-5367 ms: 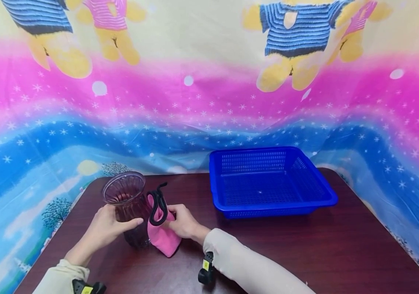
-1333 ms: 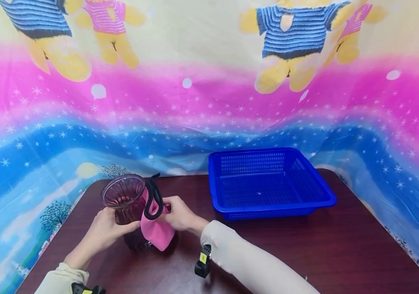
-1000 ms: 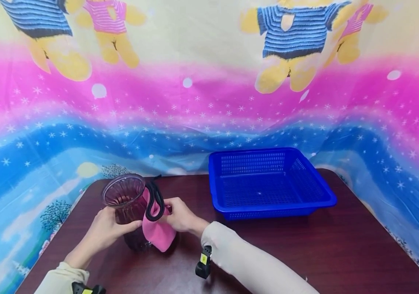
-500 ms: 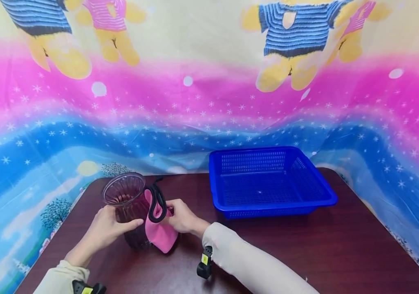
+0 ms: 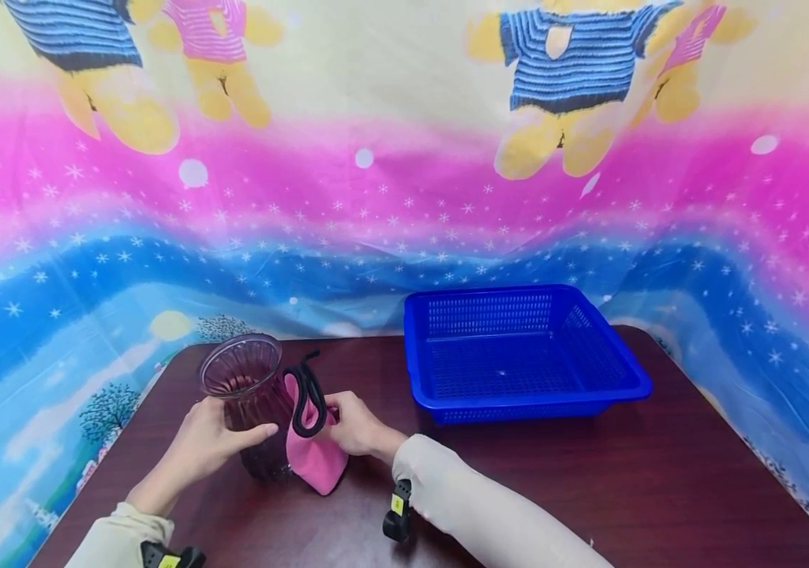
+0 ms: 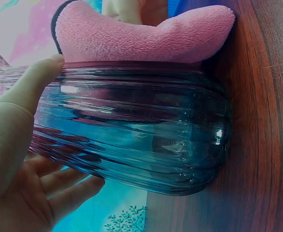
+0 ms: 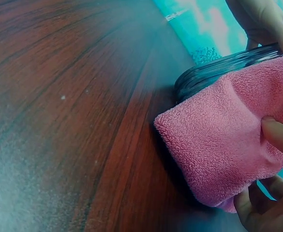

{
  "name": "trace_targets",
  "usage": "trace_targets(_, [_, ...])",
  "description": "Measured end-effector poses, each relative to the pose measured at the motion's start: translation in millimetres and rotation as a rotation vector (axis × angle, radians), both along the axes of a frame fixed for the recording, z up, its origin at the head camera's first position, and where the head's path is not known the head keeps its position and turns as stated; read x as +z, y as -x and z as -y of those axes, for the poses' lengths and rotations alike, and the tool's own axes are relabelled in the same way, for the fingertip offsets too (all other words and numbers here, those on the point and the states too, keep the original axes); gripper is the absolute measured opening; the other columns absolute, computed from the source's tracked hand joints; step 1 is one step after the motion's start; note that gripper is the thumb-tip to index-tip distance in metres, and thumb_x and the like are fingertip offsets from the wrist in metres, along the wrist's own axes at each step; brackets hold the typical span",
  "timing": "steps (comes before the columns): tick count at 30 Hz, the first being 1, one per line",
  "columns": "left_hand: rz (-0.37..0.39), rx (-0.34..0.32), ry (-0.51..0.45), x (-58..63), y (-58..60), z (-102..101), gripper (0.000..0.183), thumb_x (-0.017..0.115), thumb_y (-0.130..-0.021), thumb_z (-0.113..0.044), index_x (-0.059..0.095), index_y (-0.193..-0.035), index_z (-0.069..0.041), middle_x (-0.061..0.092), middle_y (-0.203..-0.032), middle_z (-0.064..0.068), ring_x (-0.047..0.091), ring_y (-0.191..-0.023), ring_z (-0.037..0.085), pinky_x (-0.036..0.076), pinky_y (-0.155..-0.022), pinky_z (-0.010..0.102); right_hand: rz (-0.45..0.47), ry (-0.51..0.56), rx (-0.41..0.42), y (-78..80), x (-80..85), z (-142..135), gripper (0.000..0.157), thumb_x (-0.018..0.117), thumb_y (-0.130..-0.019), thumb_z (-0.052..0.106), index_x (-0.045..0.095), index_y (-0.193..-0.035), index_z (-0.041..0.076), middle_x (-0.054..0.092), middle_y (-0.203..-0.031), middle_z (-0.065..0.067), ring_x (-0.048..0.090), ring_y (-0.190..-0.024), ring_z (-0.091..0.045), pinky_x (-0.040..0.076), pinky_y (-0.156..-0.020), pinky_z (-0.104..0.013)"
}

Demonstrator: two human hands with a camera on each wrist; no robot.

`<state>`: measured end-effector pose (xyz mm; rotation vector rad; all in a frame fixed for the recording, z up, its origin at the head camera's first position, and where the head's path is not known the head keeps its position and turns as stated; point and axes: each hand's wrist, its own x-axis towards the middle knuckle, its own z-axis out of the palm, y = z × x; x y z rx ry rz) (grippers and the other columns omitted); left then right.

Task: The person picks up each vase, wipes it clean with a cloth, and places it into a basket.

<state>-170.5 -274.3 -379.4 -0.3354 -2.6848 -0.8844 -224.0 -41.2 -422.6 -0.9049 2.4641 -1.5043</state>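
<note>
A translucent purple glass vase (image 5: 251,410) with a flared rim and ribbed sides stands upright on the table's left part. My left hand (image 5: 198,442) grips it below the rim, its thumb across the near side; the left wrist view shows the fingers (image 6: 71,193) round the opposite side. My right hand (image 5: 357,426) pinches a folded pink cleaning cloth (image 5: 315,461) with black edging against the vase's right side. In the right wrist view the fluffy cloth (image 7: 219,140) covers much of the vase, and the thumb (image 7: 279,135) presses into it.
A blue plastic basket (image 5: 528,402) with perforated walls stands at the back right of the dark wooden table (image 5: 589,489). A printed curtain (image 5: 390,197) hangs close behind and along both sides of the table.
Over the last second my right hand and the cloth have slid down along the vase's right side, slightly toward me and to the right. The left hand keeps its hold; the vase stays put.
</note>
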Motion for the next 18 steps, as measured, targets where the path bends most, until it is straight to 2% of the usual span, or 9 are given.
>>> trace_targets(9, [-0.014,0.005,-0.001,-0.9,0.9,0.3,0.064,0.088,-0.076,-0.035,0.06,-0.126,-0.006,0.074,-0.112,0.021,0.07,-0.105,0.042,0.053,-0.086,0.057,0.011,0.013,0.005,0.3,-6.3,-0.4,0.013,0.07,-0.083,-0.005,0.072,-0.094,-0.001,0.051,-0.07,0.005,0.05,-0.065,-0.005,0.038,-0.059,-0.014])
trace_targets(18, [-0.013,0.006,-0.007,-0.3,0.5,-0.7,0.064,0.088,-0.076,-0.034,0.059,-0.126,-0.006,0.073,-0.113,0.022,0.069,-0.106,0.042,0.054,-0.086,0.057,0.019,0.02,0.012,0.8,-10.0,-1.1,0.012,0.07,-0.082,-0.005,0.07,-0.094,-0.001,0.048,-0.068,0.005,0.046,-0.063,-0.005,0.036,-0.057,-0.014])
